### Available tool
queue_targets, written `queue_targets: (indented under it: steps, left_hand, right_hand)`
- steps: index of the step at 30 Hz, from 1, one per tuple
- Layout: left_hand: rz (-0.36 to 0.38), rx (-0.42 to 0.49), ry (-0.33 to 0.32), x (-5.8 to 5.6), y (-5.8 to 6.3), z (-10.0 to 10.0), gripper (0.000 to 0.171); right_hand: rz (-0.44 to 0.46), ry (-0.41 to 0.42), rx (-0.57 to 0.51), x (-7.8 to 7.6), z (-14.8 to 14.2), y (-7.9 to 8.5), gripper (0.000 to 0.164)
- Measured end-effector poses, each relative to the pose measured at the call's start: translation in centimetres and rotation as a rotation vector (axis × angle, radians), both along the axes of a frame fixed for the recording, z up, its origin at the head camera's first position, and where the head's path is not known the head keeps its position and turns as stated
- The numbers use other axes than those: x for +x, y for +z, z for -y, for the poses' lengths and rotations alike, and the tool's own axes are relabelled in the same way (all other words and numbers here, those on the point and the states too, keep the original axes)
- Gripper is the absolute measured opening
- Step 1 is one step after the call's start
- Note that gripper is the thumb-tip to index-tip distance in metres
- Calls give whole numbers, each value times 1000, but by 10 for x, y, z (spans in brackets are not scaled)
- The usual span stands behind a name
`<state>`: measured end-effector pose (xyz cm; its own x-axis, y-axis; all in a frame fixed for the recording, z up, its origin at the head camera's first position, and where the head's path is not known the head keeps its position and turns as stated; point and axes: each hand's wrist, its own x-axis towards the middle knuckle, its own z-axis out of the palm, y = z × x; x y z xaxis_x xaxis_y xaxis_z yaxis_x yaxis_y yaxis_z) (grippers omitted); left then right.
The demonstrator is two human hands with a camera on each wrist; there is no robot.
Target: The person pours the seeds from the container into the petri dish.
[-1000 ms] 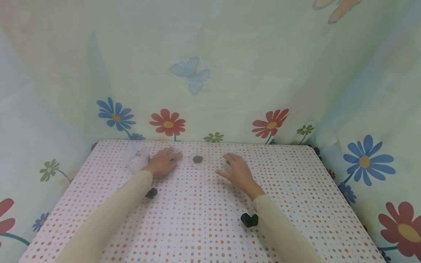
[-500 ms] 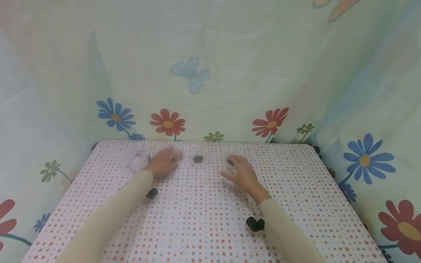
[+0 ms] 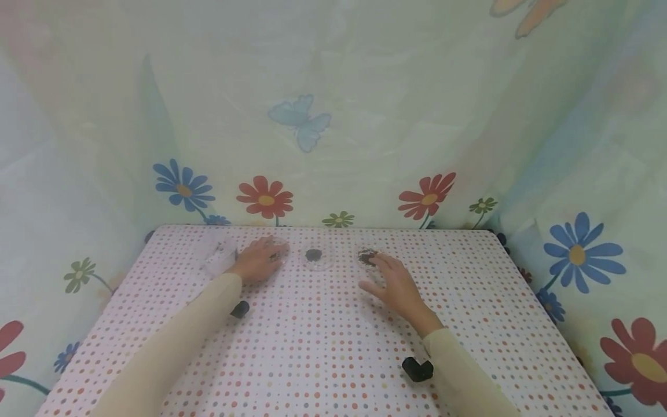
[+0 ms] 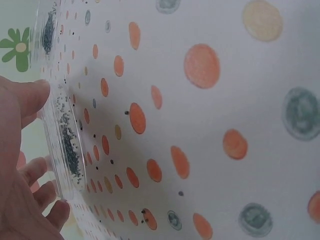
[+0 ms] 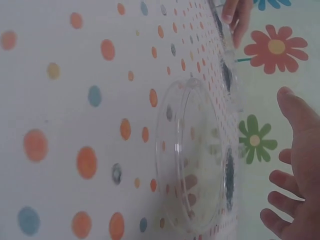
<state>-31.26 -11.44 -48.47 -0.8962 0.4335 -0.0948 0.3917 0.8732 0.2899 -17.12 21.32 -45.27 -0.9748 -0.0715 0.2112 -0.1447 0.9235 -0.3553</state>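
Note:
My left hand point(image 3: 257, 260) reaches over the left clear petri dish point(image 4: 71, 150), which holds dark grains. In the left wrist view the thumb is at one end of its rim and the curled fingertips at the other, gripping it. A second petri dish point(image 3: 314, 255) with a dark heap sits to its right. The right petri dish point(image 3: 366, 256), also with dark grains, lies by the fingertips of my right hand point(image 3: 398, 289). That hand is spread and holds nothing. An empty clear dish point(image 5: 159, 145) lies nearer me in the right wrist view.
A clear plastic container point(image 3: 219, 255) with dark specks stands left of the left hand. Small dark grains point(image 4: 181, 193) are scattered on the dotted table point(image 3: 292, 359). Flowered sheets point(image 3: 365, 116) hang behind and at both sides.
The right hand has drawn back to the right and toward me, uncovering the right petri dish. The left hand has stayed at its dish.

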Motion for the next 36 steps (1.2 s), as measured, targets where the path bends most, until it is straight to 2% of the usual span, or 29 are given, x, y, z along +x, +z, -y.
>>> queue_targets:
  steps: [6, 13, 20, 27, 31, 36]
  left_hand:
    - [-9, 2, -31, -1, -1, 4, 49]
    - [17, 16, -1, 2, 0, 2, 49]
    - [8, 7, 8, 2, 1, 1, 49]
    - [27, 5, 8, 3, 6, -1, 49]
    - [27, 4, 15, 6, 11, -1, 48]
    - [62, 15, 19, 8, 13, 0, 49]
  right_hand:
    - [-8, 24, -26, 7, -2, -4, 67]
    - [-18, 36, 15, 9, -7, -8, 69]
    - [-8, 55, 34, 16, -10, -9, 72]
    - [58, 22, 32, 24, -14, -12, 76]
    - [63, 35, 55, 27, -15, -14, 80]
    - [103, 60, 56, 33, -17, -20, 84]
